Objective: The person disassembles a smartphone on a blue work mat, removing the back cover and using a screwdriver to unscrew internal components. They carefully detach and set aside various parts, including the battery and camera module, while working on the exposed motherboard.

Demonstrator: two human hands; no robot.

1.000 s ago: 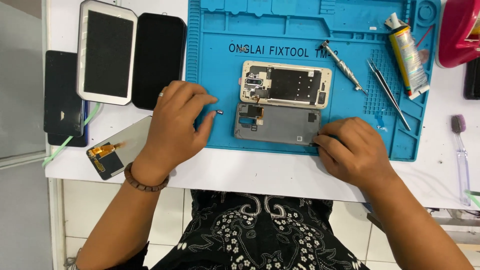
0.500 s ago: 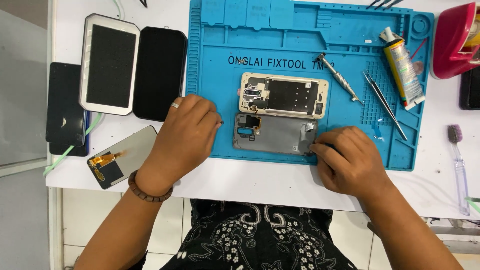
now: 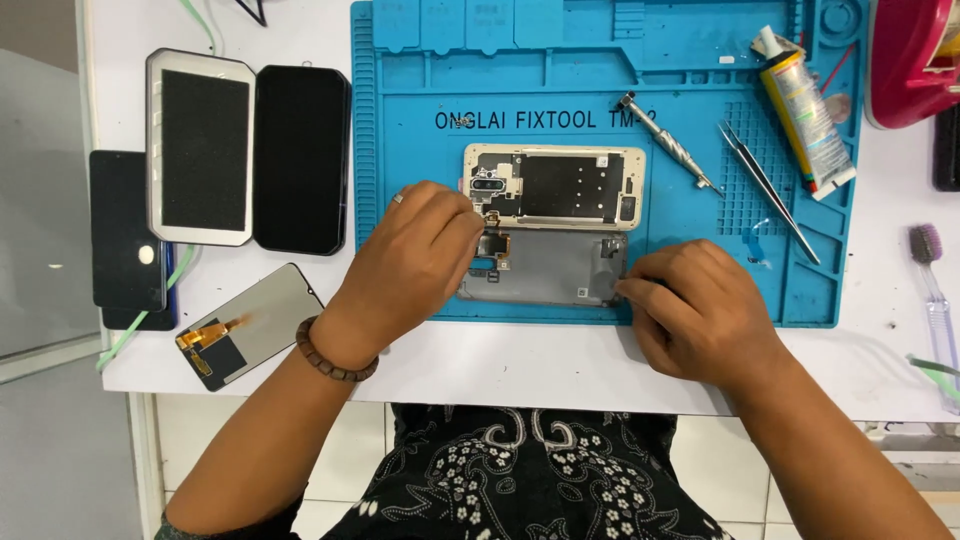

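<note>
- Left hand (image 3: 415, 255): fingers curled together, tips pressed on the left end of the grey phone panel (image 3: 550, 268), right at the seam with the open phone frame (image 3: 555, 187). Ring on one finger, brown bead bracelet (image 3: 330, 352) on the wrist.
- Right hand (image 3: 700, 310): fingers bunched, tips pinching the panel's right near corner. Cannot tell if a tool is in the grip.
- Grey panel lies flat at the near edge of the blue repair mat (image 3: 700, 70), long edge touching the frame just beyond it.
- Frame: beige rim, dark inner board, camera module at its left end.
- Right of the frame on the mat: screwdriver (image 3: 665, 142), tweezers (image 3: 768, 190), glue tube (image 3: 805, 115) at far right.
- Left of the mat on the white desk (image 3: 540, 370): black phone (image 3: 302, 158), white-rimmed device (image 3: 199, 147), dark slab (image 3: 125, 230) further left.
- Near left: loose display with orange flex (image 3: 245, 325).
- Far right: brush (image 3: 932, 270), red container (image 3: 915, 60).
</note>
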